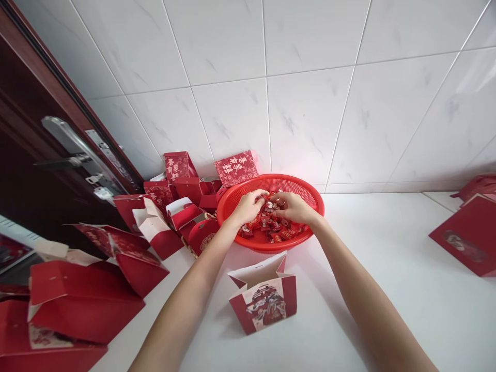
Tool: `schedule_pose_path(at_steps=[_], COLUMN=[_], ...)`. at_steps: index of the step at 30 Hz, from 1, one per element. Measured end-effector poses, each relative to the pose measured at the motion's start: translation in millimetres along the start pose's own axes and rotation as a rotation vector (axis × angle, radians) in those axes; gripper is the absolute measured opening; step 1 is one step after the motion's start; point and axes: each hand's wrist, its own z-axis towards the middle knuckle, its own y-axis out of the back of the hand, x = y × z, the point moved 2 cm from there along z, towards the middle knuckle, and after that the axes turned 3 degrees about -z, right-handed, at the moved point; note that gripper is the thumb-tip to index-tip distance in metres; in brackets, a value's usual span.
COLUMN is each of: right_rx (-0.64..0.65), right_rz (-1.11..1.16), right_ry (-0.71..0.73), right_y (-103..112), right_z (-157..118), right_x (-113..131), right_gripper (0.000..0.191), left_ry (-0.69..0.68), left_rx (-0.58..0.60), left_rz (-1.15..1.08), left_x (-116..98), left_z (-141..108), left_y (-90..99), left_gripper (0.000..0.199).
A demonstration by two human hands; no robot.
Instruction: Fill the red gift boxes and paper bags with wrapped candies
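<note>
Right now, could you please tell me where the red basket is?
In the head view, the basket stands just right of centre, between the tiled wall and the open bag in front, with red boxes to its left.

Your white desk (387, 248) carries a red basket (308, 199), an open paper box (267, 307) before it, and red boxes (83, 297) either side.

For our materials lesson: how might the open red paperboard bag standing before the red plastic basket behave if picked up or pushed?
The open red paperboard bag is probably light, as its walls look thin. Its sharp folds suggest some stiffness, though the creased sides could squeeze inward. Standing upright, it might tip rather than slide if pushed high up.
</note>
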Motion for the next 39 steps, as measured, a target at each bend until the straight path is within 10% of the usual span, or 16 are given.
schedule_pose_path(at_steps=[26,39], right_rx=[-0.142,-0.283], right_rz=[0.078,0.296], right_ry=[-0.23,-0.209], right_y=[4.2,7.1], right_z=[-1.4,1.5], right_x=[-0.7,-5.4], right_gripper=[0.024,0.026], left_ry=[0.425,0.502], left_rx=[0.103,0.217], left_rz=[0.191,0.373], left_x=[27.0,52.9], left_z=[20.4,54.7], left_y=[3.9,-1.1], left_gripper=[0.047,0.011])
